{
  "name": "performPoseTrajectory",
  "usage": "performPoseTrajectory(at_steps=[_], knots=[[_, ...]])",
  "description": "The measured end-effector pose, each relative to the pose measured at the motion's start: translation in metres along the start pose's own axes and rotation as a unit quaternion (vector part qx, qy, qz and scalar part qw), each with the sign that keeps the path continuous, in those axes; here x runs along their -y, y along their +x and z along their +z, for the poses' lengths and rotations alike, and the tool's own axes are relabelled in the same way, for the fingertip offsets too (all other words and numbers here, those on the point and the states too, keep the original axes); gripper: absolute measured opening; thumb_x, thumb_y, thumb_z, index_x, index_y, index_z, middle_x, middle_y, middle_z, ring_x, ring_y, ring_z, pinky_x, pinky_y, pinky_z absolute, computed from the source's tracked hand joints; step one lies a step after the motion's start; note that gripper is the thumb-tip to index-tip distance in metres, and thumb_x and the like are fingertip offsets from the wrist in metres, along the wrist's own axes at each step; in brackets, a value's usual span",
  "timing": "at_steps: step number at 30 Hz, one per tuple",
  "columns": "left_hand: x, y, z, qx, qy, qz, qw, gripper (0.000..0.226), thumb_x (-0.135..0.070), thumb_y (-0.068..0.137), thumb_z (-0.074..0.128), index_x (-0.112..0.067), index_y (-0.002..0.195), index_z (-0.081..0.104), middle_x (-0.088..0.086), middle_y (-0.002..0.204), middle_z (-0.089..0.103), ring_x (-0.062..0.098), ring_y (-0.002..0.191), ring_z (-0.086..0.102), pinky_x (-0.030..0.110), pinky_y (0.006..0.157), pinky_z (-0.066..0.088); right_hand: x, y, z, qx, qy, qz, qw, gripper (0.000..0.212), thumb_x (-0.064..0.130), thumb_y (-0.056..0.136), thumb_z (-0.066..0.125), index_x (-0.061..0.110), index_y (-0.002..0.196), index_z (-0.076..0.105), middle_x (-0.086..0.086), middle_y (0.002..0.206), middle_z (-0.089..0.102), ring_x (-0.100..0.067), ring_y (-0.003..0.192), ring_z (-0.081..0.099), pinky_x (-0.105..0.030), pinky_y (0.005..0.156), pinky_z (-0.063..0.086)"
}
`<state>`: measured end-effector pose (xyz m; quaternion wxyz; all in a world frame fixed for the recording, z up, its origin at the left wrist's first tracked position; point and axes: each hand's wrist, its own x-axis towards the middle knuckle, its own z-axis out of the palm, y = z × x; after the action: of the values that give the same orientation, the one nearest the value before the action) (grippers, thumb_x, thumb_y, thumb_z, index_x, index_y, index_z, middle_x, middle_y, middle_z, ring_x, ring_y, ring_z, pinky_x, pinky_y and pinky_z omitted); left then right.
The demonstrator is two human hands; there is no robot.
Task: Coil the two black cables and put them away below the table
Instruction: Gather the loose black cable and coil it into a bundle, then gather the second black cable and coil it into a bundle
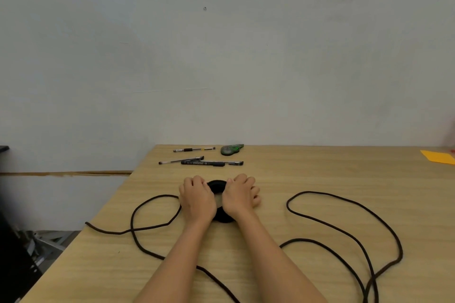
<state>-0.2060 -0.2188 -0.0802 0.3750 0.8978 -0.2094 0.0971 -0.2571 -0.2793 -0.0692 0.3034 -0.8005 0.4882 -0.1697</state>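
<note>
Nearest us, the black cable (307, 192) sprawls in loose loops left and right of the black ring (216, 186) on the table (320, 174). Now the hands: left hand (197, 200) sits on the ring's left edge, fingers curled, a cable loop running up against it. Right hand (240, 195) is curled on the right edge. What either one grips, can't tell. Beyond the ring lie pens (194, 149), a marker (211, 163) with print too blurred to read, and a green tape dispenser (232, 149).
</note>
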Motion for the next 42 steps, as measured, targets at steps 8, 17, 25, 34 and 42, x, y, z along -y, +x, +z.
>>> performPoseTrajectory(at_steps=[8, 17, 25, 34, 42], knots=[[-0.001, 0.002, -0.01, 0.049, 0.001, 0.005, 0.999, 0.034, -0.023, 0.099, 0.034, -0.009, 0.115, 0.061, 0.007, 0.12, 0.051, 0.023, 0.11, 0.046, 0.03, 0.086, 0.036, -0.004, 0.005, -0.012, 0.081, 0.071, 0.015, 0.994, 0.033, 0.034, 0.099, 0.03, 0.019, 0.119, 0.052, -0.007, 0.132, 0.049, -0.027, 0.126, 0.036, -0.04, 0.107, 0.021], [-0.006, -0.001, -0.026, 0.025, 0.041, 0.019, 0.999, 0.039, -0.033, 0.099, 0.032, -0.013, 0.119, 0.059, 0.006, 0.125, 0.048, 0.024, 0.116, 0.04, 0.04, 0.095, 0.031, -0.002, -0.001, -0.021, 0.024, 0.123, -0.001, 0.992, 0.036, 0.042, 0.098, 0.035, 0.018, 0.117, 0.056, -0.007, 0.13, 0.05, -0.027, 0.125, 0.037, -0.041, 0.103, 0.025], [0.006, 0.001, -0.037, 0.014, 0.065, 0.063, 0.996, 0.041, -0.036, 0.098, 0.031, -0.01, 0.117, 0.057, 0.008, 0.125, 0.048, 0.025, 0.113, 0.04, 0.039, 0.092, 0.032, 0.007, -0.004, -0.021, -0.035, 0.018, -0.072, 0.997, 0.038, 0.036, 0.099, 0.034, 0.013, 0.125, 0.05, -0.01, 0.133, 0.043, -0.028, 0.123, 0.034, -0.042, 0.1, 0.025], [0.032, 0.029, -0.056, 0.018, 0.089, 0.044, 0.995, 0.035, -0.027, 0.099, 0.033, -0.011, 0.119, 0.056, 0.009, 0.125, 0.05, 0.029, 0.114, 0.04, 0.04, 0.09, 0.031, 0.059, -0.018, -0.005, -0.014, -0.143, -0.255, 0.956, 0.03, 0.012, 0.094, 0.039, 0.008, 0.123, 0.047, -0.013, 0.13, 0.04, -0.03, 0.115, 0.033, -0.038, 0.094, 0.028], [0.073, 0.053, -0.127, 0.11, 0.159, -0.001, 0.981, 0.035, -0.019, 0.097, 0.038, -0.013, 0.13, 0.047, 0.009, 0.134, 0.044, 0.029, 0.12, 0.037, 0.037, 0.093, 0.031, 0.131, -0.066, 0.017, 0.214, -0.167, -0.266, 0.925, 0.032, 0.01, 0.089, 0.045, 0.001, 0.119, 0.053, -0.018, 0.121, 0.049, -0.033, 0.115, 0.035, -0.039, 0.095, 0.039]])
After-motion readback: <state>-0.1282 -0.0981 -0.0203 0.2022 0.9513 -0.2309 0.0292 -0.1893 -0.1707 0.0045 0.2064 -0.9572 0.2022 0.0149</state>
